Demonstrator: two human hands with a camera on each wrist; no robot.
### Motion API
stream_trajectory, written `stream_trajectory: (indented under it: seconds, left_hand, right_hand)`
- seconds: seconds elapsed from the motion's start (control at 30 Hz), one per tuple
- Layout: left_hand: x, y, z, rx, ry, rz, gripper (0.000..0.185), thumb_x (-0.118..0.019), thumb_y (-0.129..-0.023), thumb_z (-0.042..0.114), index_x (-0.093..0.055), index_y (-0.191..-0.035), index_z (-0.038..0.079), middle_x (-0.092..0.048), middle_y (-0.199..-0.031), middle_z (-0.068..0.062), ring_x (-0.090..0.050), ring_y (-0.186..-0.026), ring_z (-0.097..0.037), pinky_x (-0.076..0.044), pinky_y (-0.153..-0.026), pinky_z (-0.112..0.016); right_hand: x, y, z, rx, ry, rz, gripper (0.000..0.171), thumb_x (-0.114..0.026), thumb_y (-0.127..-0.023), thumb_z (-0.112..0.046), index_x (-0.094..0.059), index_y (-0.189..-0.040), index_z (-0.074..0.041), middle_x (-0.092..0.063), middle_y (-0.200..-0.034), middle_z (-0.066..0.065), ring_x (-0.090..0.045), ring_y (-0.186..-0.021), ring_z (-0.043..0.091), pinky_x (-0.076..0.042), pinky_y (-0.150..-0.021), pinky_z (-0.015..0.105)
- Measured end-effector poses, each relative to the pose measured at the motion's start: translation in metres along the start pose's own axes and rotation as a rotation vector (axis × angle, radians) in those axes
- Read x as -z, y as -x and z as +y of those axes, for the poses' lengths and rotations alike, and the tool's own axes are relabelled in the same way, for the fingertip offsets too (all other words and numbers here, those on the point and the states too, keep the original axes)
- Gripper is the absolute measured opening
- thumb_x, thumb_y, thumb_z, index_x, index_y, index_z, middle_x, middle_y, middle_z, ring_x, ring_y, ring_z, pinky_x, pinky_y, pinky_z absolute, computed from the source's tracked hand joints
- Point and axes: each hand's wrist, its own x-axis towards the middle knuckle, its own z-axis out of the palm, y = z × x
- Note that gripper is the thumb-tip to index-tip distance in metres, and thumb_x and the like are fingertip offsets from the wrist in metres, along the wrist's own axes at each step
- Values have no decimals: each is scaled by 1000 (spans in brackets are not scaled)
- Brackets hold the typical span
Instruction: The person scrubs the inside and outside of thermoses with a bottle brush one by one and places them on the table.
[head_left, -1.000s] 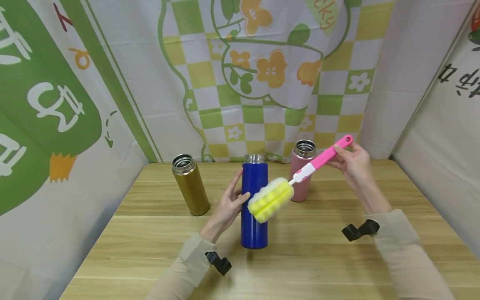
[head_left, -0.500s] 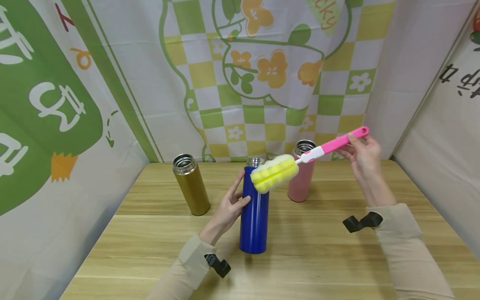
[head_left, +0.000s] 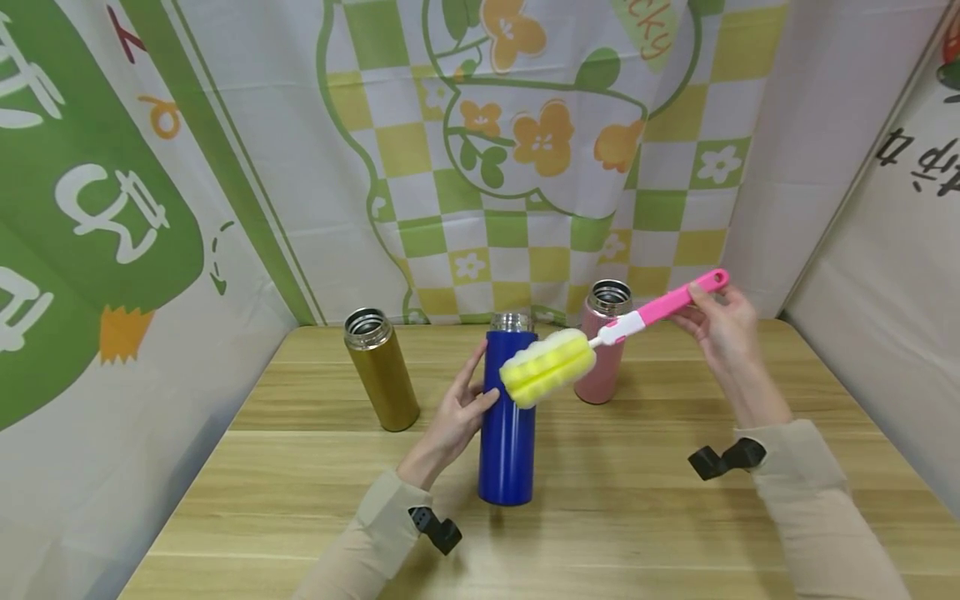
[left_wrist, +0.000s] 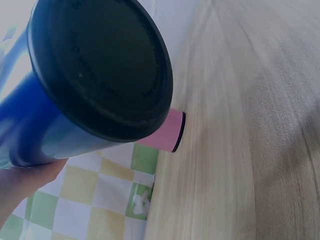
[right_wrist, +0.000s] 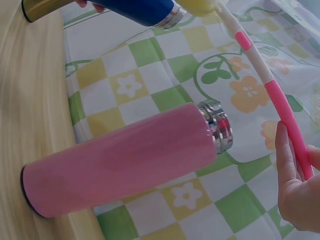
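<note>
My left hand (head_left: 453, 421) grips a blue thermos bottle (head_left: 507, 454) from its left side; the steel neck has no lid on it. In the left wrist view the black base of this bottle (left_wrist: 102, 65) shows, lifted clear of the table. A bottle brush (head_left: 621, 327) with a pink-and-white handle and a yellow-and-white sponge head is pinched near its handle end by my right hand (head_left: 733, 346). Its sponge slants down to the left and overlaps the upper part of the blue bottle in the head view.
A gold thermos bottle (head_left: 386, 375) stands lidless on the wooden table (head_left: 315, 500) at the left. At the back right a pink thermos bottle (head_left: 597, 379), also lidless, stands partly behind the brush. Behind the table hangs a green-and-yellow checked cloth (head_left: 510, 242).
The brush has swung up and to the right with my right hand, then dipped slightly. The blue bottle has shifted a little lower in the head view, with my left hand still on it.
</note>
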Motion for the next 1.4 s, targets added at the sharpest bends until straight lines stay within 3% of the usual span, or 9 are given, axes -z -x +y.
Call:
stream_trajectory:
  seconds: [0.37, 0.73, 1.0, 1.17, 1.3, 1.4]
  left_hand:
    - [0, -3, 1, -5, 33, 13, 61, -36, -94, 3, -9, -143, 28, -22, -137, -22, -33, -121, -35, -37, -93, -42]
    - [-1, -5, 2, 25, 101, 80, 58, -31, -95, 4, -10, -142, 30, -20, -141, -16, -34, -121, -31, -33, -95, -42]
    - [1, -5, 1, 42, 213, 105, 54, -27, -96, 9, -11, -142, 31, -20, -144, -8, -33, -122, -24, -32, -95, -39]
    - [2, -5, -3, 75, 219, 149, 59, -39, -93, 10, -16, -140, 37, -29, -139, -15, -46, -111, -25, -40, -88, -41]
    - [1, -5, -6, 88, 149, 192, 71, -54, -86, 10, -18, -139, 39, -33, -134, -21, -51, -105, -28, -43, -83, -44]
    - [-1, -4, -6, 86, 79, 222, 71, -57, -85, 15, -18, -138, 40, -35, -132, -22, -52, -102, -28, -45, -81, -44]
  right_hand:
    - [11, 10, 19, -25, 35, -135, 24, -55, -84, -2, -41, -102, 2, -63, -80, 13, -64, -68, 21, -51, -68, 30]
    - [15, 22, 31, -94, 127, -207, 30, -53, -85, 1, -37, -110, -4, -65, -78, 11, -64, -69, 20, -51, -67, 30]
    - [24, 24, 31, -49, 13, -242, 24, -48, -86, 5, -41, -108, -2, -65, -79, 15, -65, -70, 23, -51, -67, 33]
    - [31, 24, 27, -19, -36, -229, 21, -47, -86, 7, -40, -105, 0, -65, -78, 18, -65, -71, 26, -51, -66, 33]
    - [36, 25, 22, -26, -42, -201, 21, -49, -86, 5, -42, -106, 0, -64, -79, 18, -65, -71, 26, -51, -67, 33]
    - [38, 26, 19, -39, -58, -180, 22, -50, -85, 5, -44, -106, 0, -64, -81, 19, -65, -72, 27, -51, -68, 33]
